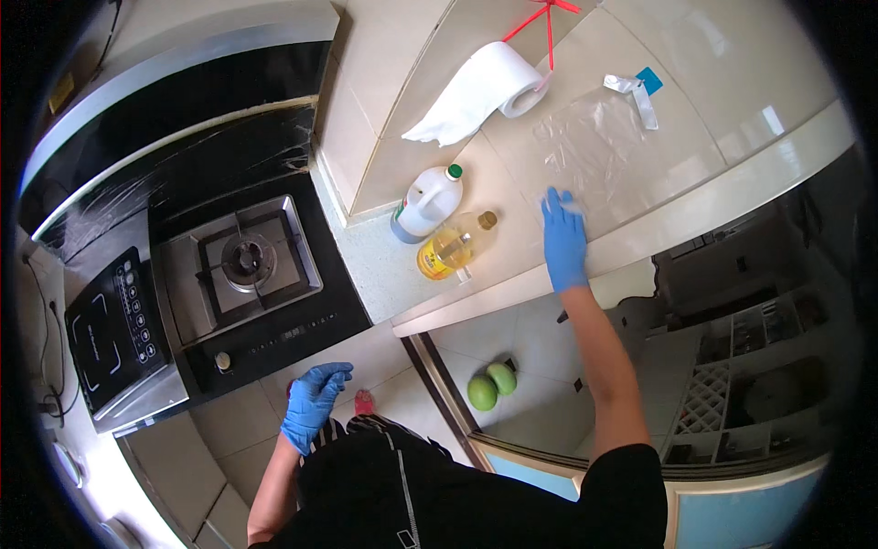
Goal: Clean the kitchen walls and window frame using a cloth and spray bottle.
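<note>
My right hand (566,240), in a blue glove, lies nearly flat on the beige tiled wall (507,199), close to its pale edge strip. Something whitish and blurred shows by its fingers; I cannot tell whether the hand holds it. A crumpled sheet of clear plastic (593,144) clings to the tiles just above. My left hand (315,401), gloved too, hangs near my waist in front of the stove, its fingers loosely bent and nothing seen in it. Left of my right hand stand an oil bottle (449,250) with yellow oil and a white jug (429,202) with a green cap.
A paper roll (504,82) hangs on red string (550,34). A gas burner (248,262) is set in the black cooktop (343,288), with an induction plate (113,329) at left. Two green fruits (490,388) appear beside the dark frame (439,384).
</note>
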Available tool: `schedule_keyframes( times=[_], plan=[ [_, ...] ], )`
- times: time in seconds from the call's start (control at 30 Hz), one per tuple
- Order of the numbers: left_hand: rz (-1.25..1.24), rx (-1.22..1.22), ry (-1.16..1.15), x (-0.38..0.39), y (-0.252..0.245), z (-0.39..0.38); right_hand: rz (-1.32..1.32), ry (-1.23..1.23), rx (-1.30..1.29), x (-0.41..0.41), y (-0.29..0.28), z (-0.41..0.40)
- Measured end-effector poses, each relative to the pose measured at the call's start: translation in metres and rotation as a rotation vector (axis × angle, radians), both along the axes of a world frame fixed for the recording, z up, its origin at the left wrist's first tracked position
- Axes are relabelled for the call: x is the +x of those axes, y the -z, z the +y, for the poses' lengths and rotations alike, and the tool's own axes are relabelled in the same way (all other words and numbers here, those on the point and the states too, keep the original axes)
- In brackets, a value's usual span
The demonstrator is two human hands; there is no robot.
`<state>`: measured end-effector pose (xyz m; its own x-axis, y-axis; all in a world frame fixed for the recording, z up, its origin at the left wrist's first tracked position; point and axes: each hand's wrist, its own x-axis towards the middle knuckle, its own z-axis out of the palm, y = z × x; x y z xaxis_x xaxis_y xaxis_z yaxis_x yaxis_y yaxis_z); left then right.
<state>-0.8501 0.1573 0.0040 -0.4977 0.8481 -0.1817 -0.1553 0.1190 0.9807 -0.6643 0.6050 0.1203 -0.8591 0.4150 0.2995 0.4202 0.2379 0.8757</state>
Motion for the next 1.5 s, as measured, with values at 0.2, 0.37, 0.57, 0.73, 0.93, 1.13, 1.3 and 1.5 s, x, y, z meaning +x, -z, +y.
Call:
schedule_keyframes(
  times=[0.2, 0.37, 0.57, 0.73, 0.93, 1.13, 1.3, 1.5],
  plan=[
    [0.026, -0.017, -0.020, 0.004, -0.004, -0.008, -0.055, -0.013, -0.040, -0.007, 0.013, 0.022],
    [0.108, -0.158, -0.101, -0.001, -0.005, -0.030, 0.070, -0.170, -0.323, -0.114, 0.042, 0.089],
    [0.049, -0.169, -0.158, 0.001, 0.014, -0.042, -0.119, -0.220, -0.391, -0.108, 0.044, 0.088],
    [-0.071, 0.073, -0.039, 0.011, 0.013, 0.009, -0.132, -0.269, -0.338, -0.004, 0.015, 0.040],
    [0.289, 0.282, 0.162, 0.026, -0.091, 0.134, 0.249, -0.182, -0.167, 0.061, -0.079, -0.011],
    [0.438, 0.587, 0.114, 0.044, -0.200, 0.291, 0.407, -0.409, -0.152, 0.086, -0.192, -0.045],
    [0.559, 0.471, -0.175, 0.067, -0.282, 0.420, 0.480, -0.520, -0.200, 0.099, -0.177, -0.025],
    [0.663, 0.372, -0.089, 0.042, -0.330, 0.487, 0.523, -0.607, -0.215, 0.094, -0.168, -0.009]
  ],
)
